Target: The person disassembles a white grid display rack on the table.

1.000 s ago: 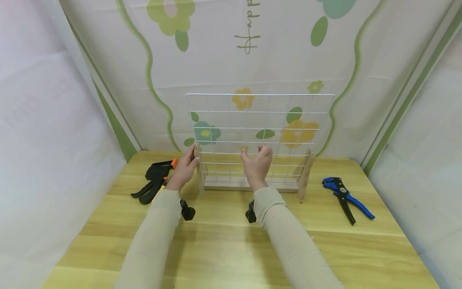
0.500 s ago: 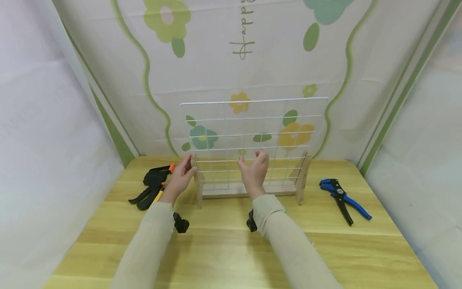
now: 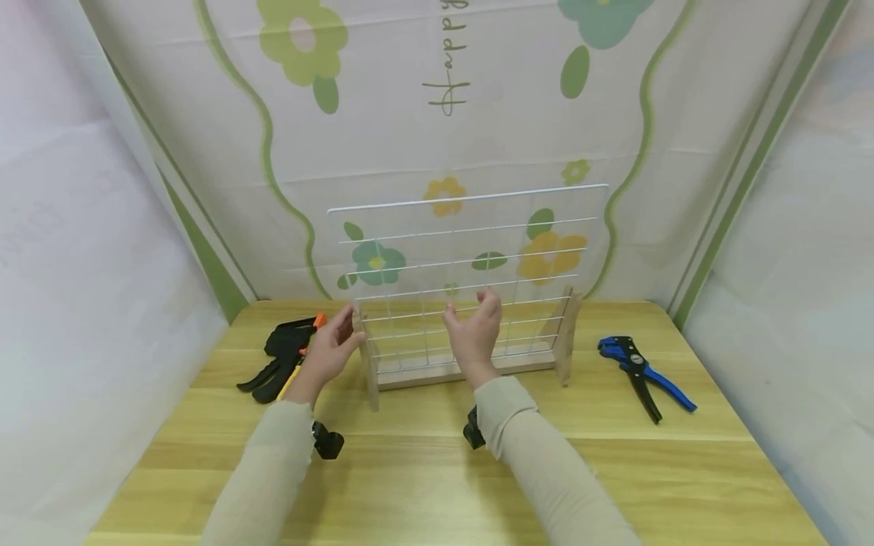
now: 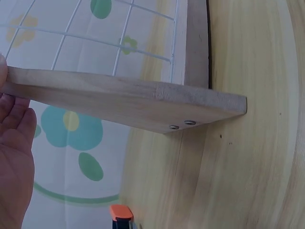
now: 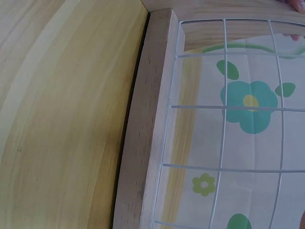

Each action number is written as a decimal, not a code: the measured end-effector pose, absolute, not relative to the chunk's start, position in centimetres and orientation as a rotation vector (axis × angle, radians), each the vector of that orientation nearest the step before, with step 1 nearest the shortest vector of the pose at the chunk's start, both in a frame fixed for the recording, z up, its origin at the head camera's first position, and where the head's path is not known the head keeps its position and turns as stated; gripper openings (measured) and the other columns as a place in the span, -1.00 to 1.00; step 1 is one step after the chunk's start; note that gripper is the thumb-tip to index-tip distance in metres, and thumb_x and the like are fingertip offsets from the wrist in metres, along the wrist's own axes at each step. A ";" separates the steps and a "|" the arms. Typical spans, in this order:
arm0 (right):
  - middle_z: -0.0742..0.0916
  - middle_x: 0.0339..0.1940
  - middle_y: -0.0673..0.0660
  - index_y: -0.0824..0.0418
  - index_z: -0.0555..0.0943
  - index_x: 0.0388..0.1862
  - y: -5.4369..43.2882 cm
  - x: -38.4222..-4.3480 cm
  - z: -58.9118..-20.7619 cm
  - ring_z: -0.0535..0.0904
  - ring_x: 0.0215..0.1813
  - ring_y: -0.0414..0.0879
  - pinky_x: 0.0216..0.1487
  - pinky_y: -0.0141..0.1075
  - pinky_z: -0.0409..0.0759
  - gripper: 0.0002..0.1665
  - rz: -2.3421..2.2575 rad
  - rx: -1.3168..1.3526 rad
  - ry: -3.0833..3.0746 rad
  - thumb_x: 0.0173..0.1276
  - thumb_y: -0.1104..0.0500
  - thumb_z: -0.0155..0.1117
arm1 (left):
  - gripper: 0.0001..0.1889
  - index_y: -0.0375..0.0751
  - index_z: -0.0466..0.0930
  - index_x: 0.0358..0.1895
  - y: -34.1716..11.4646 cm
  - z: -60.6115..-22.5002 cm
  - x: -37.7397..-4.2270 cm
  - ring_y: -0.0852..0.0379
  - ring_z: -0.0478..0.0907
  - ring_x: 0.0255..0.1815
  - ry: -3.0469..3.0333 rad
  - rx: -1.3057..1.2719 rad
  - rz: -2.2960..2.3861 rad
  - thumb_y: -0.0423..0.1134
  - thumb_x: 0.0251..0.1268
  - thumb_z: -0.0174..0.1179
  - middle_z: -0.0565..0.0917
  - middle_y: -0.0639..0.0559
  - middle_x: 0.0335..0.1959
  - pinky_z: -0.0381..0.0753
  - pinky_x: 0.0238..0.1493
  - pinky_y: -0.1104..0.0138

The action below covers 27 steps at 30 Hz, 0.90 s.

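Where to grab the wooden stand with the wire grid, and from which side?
Probably by the left end panel and right end panel, one hand per outer side. They're flat boards standing on edge, joined by a low crossbar, while the wire grid between them is thin. The left hand is at the left end panel's upper end.

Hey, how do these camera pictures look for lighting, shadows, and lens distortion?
Head view: bright, with soft shadows from the sleeves on the table; left wrist view: dimmer and cooler, the wooden stand fairly clear, the left hand cut off; right wrist view: also dim, wire grid distinct, the table's pale bands bowed, possibly lens distortion.
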State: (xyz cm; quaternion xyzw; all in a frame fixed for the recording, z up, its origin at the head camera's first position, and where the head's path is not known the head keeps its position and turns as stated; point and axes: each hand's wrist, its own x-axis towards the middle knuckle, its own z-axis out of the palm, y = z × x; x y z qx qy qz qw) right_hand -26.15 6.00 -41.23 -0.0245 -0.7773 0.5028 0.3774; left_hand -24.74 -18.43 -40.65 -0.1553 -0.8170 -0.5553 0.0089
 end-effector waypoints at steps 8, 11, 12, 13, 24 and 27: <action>0.47 0.00 0.34 0.36 0.24 0.11 5.7 -25.2 -41.2 0.42 0.06 0.17 0.14 -0.10 0.46 -0.32 1.293 -0.048 -2.002 0.07 0.22 0.34 | -0.32 -0.32 0.04 0.42 -19.2 -41.2 -23.8 -0.13 0.21 0.35 -2.510 -0.570 -1.685 -0.29 0.30 0.13 0.31 -0.29 0.32 0.21 0.30 0.19; 0.48 0.00 0.31 0.36 0.24 0.11 5.6 -24.8 -41.1 0.43 0.07 0.18 0.14 -0.08 0.47 -0.31 1.278 -0.042 -2.005 0.06 0.23 0.35 | -0.33 -0.35 0.07 0.41 -19.4 -41.1 -23.2 -0.16 0.22 0.34 -2.525 -0.608 -1.637 -0.29 0.30 0.14 0.30 -0.30 0.32 0.22 0.28 0.18; 0.48 0.01 0.30 0.36 0.24 0.11 5.6 -24.7 -41.1 0.44 0.07 0.18 0.14 -0.08 0.47 -0.31 1.270 -0.045 -2.006 0.06 0.22 0.35 | -0.34 -0.34 0.09 0.40 -19.4 -41.1 -23.1 -0.15 0.22 0.34 -2.532 -0.608 -1.628 -0.27 0.30 0.15 0.30 -0.29 0.32 0.23 0.28 0.18; 0.49 0.01 0.29 0.36 0.25 0.12 5.6 -24.6 -41.1 0.44 0.08 0.19 0.14 -0.08 0.48 -0.30 1.262 -0.049 -2.005 0.05 0.22 0.35 | -0.34 -0.33 0.09 0.40 -19.4 -41.1 -23.0 -0.15 0.22 0.34 -2.537 -0.616 -1.620 -0.27 0.29 0.15 0.30 -0.28 0.32 0.23 0.27 0.18; 0.52 0.05 0.30 0.35 0.27 0.14 6.0 -23.8 -41.1 0.46 0.11 0.18 0.17 -0.08 0.46 -0.29 1.246 -0.066 -2.001 0.04 0.22 0.37 | -0.32 -0.26 0.11 0.41 -18.9 -41.1 -21.7 -0.09 0.28 0.32 -2.562 -0.563 -1.716 -0.21 0.28 0.17 0.36 -0.26 0.29 0.25 0.28 0.17; 0.52 0.05 0.29 0.34 0.26 0.14 6.1 -23.7 -41.2 0.45 0.12 0.17 0.18 -0.08 0.46 -0.29 1.239 -0.065 -1.999 0.04 0.23 0.37 | -0.34 -0.26 0.16 0.39 -18.8 -41.0 -21.5 -0.10 0.32 0.29 -2.558 -0.568 -1.706 -0.20 0.26 0.19 0.41 -0.24 0.25 0.28 0.27 0.14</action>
